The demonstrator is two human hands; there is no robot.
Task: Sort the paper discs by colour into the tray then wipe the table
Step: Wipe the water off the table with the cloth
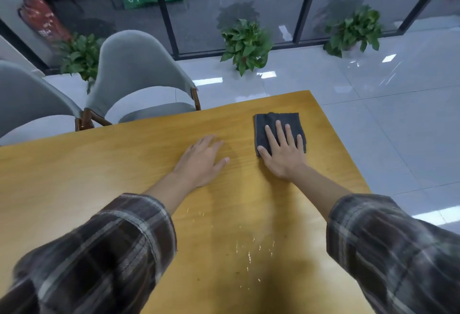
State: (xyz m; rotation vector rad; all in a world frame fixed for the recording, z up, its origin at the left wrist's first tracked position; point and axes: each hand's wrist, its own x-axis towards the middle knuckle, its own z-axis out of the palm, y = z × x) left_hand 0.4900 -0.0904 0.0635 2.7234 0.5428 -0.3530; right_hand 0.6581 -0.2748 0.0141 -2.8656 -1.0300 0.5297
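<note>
A dark grey folded cloth [277, 121] lies flat on the wooden table [124, 164] near its far right corner. My right hand [283, 150] presses on the cloth with straight, spread fingers. My left hand [202, 159] rests flat on the bare wood to the left of the cloth, fingers straight. Small pale specks [249, 255] dot the table near its front. No paper discs and no tray are in view.
Two grey chairs [139, 77] stand at the table's far left side. The table's right edge [343, 144] drops to a glossy tiled floor. Potted plants [245, 44] line a glass wall behind.
</note>
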